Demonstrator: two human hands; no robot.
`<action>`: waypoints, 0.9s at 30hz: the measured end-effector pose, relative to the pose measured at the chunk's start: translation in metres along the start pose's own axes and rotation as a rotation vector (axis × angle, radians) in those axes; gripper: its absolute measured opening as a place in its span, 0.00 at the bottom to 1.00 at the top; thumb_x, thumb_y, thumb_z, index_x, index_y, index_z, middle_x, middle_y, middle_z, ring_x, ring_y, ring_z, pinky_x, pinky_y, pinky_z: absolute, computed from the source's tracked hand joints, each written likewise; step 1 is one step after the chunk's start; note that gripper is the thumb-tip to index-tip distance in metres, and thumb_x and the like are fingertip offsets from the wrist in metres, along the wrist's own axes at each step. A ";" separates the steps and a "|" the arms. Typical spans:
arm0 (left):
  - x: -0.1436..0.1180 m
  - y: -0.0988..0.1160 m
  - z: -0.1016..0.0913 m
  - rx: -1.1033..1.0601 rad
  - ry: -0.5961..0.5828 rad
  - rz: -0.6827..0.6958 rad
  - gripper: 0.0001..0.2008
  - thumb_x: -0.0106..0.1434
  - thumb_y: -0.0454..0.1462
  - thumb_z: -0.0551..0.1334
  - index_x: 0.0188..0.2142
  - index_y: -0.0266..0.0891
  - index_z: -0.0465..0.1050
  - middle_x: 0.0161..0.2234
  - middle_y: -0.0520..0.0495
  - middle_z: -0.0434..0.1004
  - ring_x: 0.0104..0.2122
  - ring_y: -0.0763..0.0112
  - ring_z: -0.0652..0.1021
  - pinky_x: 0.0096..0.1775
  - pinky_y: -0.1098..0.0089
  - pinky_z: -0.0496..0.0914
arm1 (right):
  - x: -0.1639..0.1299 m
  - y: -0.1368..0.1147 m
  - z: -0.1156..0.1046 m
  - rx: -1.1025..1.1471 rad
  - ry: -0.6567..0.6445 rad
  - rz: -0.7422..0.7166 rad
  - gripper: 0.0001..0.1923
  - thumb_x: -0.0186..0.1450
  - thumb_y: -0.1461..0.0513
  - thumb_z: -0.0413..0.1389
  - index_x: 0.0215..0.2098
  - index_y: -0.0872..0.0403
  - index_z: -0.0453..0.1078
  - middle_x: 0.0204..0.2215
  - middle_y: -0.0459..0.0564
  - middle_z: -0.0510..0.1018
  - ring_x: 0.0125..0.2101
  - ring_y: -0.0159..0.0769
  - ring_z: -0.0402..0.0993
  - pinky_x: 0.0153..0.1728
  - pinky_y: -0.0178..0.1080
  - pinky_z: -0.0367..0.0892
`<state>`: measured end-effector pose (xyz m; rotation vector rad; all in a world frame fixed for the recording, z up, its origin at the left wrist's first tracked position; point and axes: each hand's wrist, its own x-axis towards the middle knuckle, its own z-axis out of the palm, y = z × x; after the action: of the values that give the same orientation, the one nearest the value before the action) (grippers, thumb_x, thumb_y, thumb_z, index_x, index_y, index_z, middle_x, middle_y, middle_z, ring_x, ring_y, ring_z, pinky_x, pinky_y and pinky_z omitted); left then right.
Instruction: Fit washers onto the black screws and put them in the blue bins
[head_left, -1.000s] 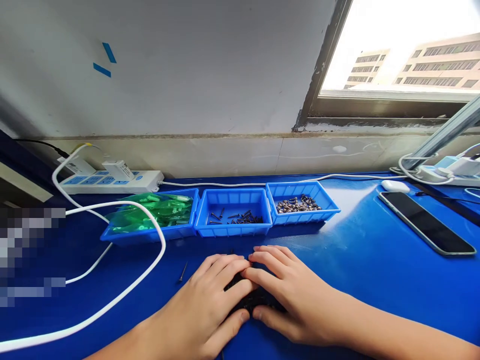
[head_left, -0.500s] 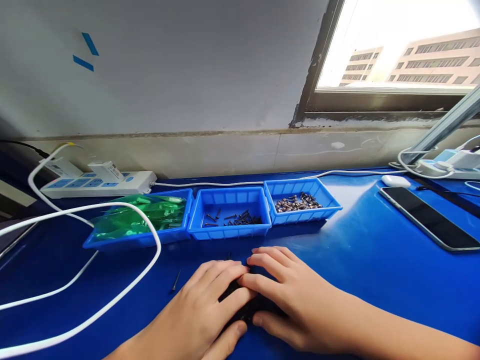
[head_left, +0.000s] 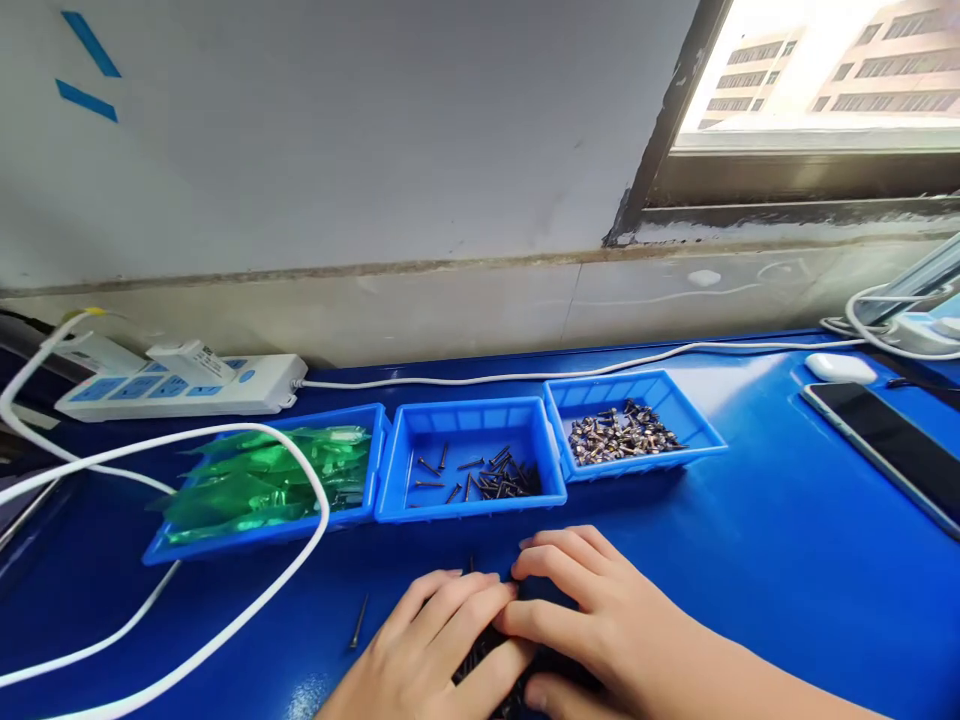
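Observation:
My left hand (head_left: 442, 650) and my right hand (head_left: 592, 620) meet over a pile of dark screws (head_left: 472, 655) on the blue tabletop. Curved fingers close round the pile from both sides, with the fingertips of the two hands touching or nearly so. Most of the pile is hidden beneath them, and both thumbs are partly cut off by the bottom edge. One loose screw (head_left: 359, 622) lies left of my left hand. Beyond the hands, a blue tray (head_left: 469, 512) holds several dark screws.
A left tray (head_left: 259, 540) holds green plastic bags; a right tray (head_left: 645, 466) holds small shiny metal parts. White cable (head_left: 319, 510) loops across the left side. A power strip (head_left: 277, 385) lies by the wall. At right are a phone (head_left: 892, 440) and a white case (head_left: 840, 369).
My view has shifted, so the trays look larger and the hands sit lower in the picture. Both hands stay round the screw pile, with little visible change in their pose.

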<state>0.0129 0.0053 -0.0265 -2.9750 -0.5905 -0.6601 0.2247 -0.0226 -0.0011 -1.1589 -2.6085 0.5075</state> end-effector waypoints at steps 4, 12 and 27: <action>0.002 -0.001 0.004 -0.050 0.064 -0.020 0.16 0.69 0.44 0.48 0.44 0.42 0.71 0.40 0.49 0.73 0.42 0.72 0.71 0.43 0.75 0.67 | 0.001 0.001 -0.001 0.024 0.038 0.002 0.10 0.64 0.58 0.52 0.42 0.51 0.68 0.42 0.49 0.70 0.44 0.33 0.63 0.45 0.38 0.60; 0.003 0.013 -0.008 -0.195 -0.087 -0.106 0.12 0.63 0.36 0.54 0.46 0.39 0.67 0.45 0.45 0.70 0.45 0.68 0.70 0.47 0.69 0.68 | -0.006 0.001 0.009 -0.029 0.093 -0.080 0.13 0.63 0.60 0.51 0.46 0.55 0.66 0.43 0.54 0.68 0.44 0.37 0.62 0.46 0.42 0.60; -0.002 0.007 0.004 -0.024 0.048 -0.049 0.15 0.70 0.39 0.46 0.42 0.45 0.72 0.41 0.52 0.73 0.45 0.72 0.70 0.49 0.71 0.65 | -0.008 0.002 0.021 -0.194 0.197 -0.095 0.17 0.66 0.52 0.48 0.48 0.52 0.66 0.43 0.52 0.74 0.47 0.39 0.66 0.48 0.41 0.63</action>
<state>0.0153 -0.0014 -0.0312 -2.9654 -0.6580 -0.7456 0.2239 -0.0321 -0.0219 -1.0730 -2.5673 0.1162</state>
